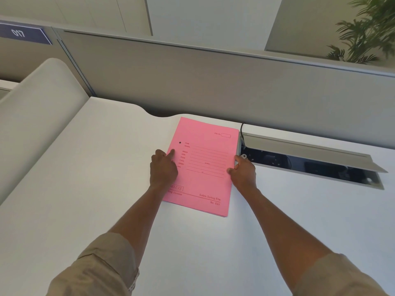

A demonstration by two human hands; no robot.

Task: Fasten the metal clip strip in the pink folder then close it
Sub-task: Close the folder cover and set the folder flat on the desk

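The pink folder (203, 165) lies shut and flat on the white desk (96, 167), its printed front cover facing up. My left hand (162, 170) rests on its left edge, fingers curled and the index finger pressing on the cover near a small dark hole. My right hand (243, 170) grips the folder's right edge, thumb on top of the cover. The metal clip strip is hidden inside the folder.
An open cable tray (310, 165) with a raised grey lid sits in the desk right of the folder, a black cable entering it. A grey partition wall (213, 82) runs behind the desk. A curved white panel (36, 107) stands at the left.
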